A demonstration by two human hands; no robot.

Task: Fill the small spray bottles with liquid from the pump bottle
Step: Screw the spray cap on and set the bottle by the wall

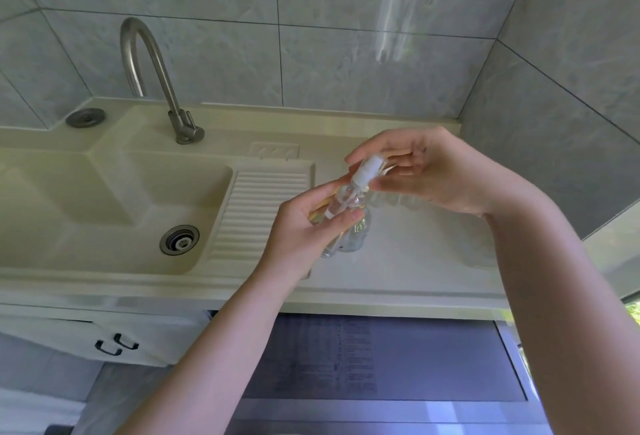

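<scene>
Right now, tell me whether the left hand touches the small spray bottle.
Touching: the head view shows the left hand pinching the small spray bottle around its clear body.

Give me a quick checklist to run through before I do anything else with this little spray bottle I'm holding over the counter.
1. Left hand grips spray bottle body: ok.
2. Right hand at white cap, fingers curled round it: ok.
3. Cap screwed tight: cannot tell.
4. Bottle is over the counter, not the sink: ok.
5. Liquid level in bottle: cannot tell, clear plastic, blurred.
6. Pump bottle within reach: cannot tell, only a clear shape behind the hands.
</scene>
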